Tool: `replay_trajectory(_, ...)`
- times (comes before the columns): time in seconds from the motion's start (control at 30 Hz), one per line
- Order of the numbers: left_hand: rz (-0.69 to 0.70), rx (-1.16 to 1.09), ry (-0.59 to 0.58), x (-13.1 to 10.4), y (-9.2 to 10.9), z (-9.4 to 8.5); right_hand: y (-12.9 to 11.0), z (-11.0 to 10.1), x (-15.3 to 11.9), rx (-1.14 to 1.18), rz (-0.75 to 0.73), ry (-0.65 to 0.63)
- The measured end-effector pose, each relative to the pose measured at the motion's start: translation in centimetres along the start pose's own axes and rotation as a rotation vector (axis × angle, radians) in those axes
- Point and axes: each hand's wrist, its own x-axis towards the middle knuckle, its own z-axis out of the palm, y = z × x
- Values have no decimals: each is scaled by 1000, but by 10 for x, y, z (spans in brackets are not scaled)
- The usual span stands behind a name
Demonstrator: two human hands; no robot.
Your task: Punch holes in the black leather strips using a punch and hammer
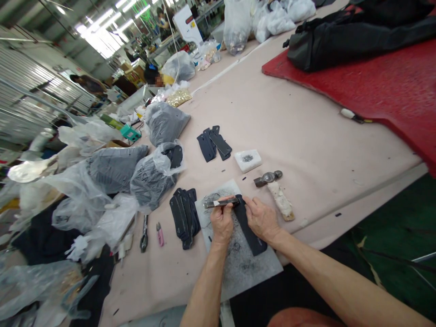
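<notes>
My left hand (222, 222) is closed round a metal punch (221, 203), which lies nearly level with its right end at the top of a dark strip (250, 229). My right hand (261, 218) pinches the strip's upper edge. Beneath them is a scuffed pale board (238, 268). A hammer (281, 195) with a wrapped handle lies right of my right hand, below a white block (247, 160) with dark marks. Left of the board is a stack of dark pieces (185, 218); more dark pieces (214, 144) lie farther back.
Pink snips (160, 235) and a black-handled tool (144, 234) lie at the left. Filled plastic bags (156, 177) crowd the table's left side. A red sheet (384, 95) carries a black bag (340, 43) at the right. People are in the background.
</notes>
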Motion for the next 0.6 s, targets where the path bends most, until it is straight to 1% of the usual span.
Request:
replay_trajectory(0.1,-27,-22,0,1,-3,1,0,0,0,4,-5,4)
replay_trajectory(0.3,-13,1,2,1,-6,1,2,1,0,2,-12,9)
replay_trajectory(0.6,44,20,-1,1,-3,2,1,1,1,1,0,-25)
